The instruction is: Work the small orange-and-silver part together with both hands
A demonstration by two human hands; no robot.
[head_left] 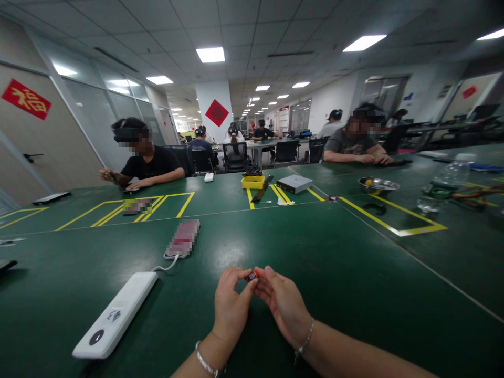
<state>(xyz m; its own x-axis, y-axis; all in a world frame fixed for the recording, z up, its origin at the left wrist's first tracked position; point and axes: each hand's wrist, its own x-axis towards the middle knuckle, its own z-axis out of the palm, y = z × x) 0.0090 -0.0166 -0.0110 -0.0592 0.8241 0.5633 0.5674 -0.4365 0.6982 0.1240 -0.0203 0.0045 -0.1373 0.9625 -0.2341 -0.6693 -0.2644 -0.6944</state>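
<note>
My left hand (231,302) and my right hand (282,302) meet just above the green table (334,262), near its front edge. Between their fingertips they pinch a small red and orange object (252,274); it is too small to name. Both hands are closed, thumbs and forefingers pressed on it. Each wrist wears a bracelet.
A white power bank (116,315) lies to the left, cabled to a phone (183,239). Farther off are a yellow box (252,181), a grey box (294,183), a metal bowl (378,184) and a plastic bottle (447,184). Other people sit at the table's far side.
</note>
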